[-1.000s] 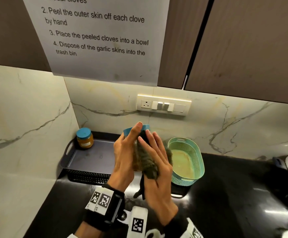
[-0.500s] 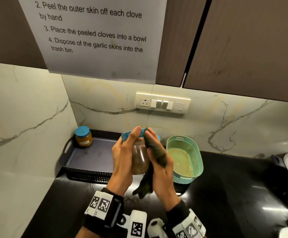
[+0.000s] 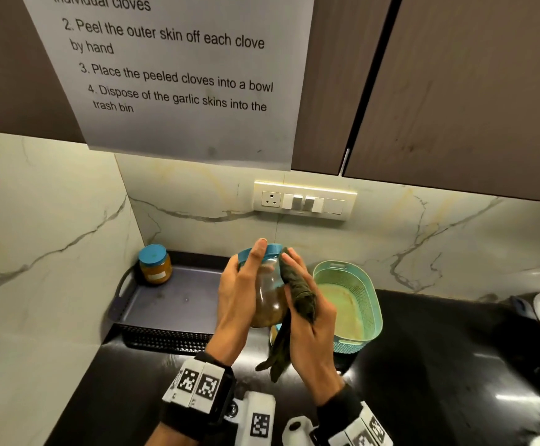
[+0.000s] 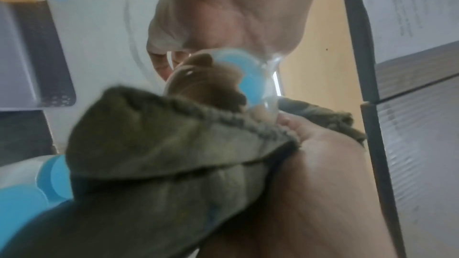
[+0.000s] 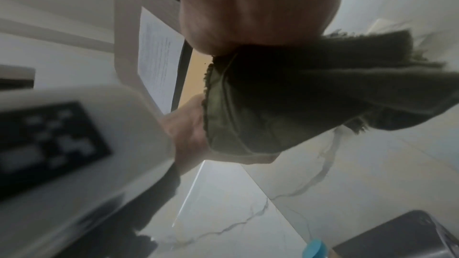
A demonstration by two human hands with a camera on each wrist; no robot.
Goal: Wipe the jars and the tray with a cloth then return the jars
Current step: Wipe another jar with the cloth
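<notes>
The left hand (image 3: 239, 294) is wrapped round a glass jar (image 3: 270, 300) with a blue lid, holding it up in the air above the bench (image 3: 439, 365), one finger reaching over the lid's rim. The right hand (image 3: 310, 320) presses a dark green cloth (image 3: 299, 294) flat against the jar's side with nearly straight fingers, the cloth's tail hanging below. To my eye the wiping would go best if the left hand turned the jar a little at a time while the cloth ran from lid to base, the grip kept firm since glass is slippery.

Behind and to the left sits the grey tray (image 3: 172, 304), tucked into the wall corner, with a second jar (image 3: 154, 263) in its back corner; most of its floor lies bare for setting jars back. A teal basket (image 3: 369, 304) stands just right of the hands, so the elbow room that side is tight.
</notes>
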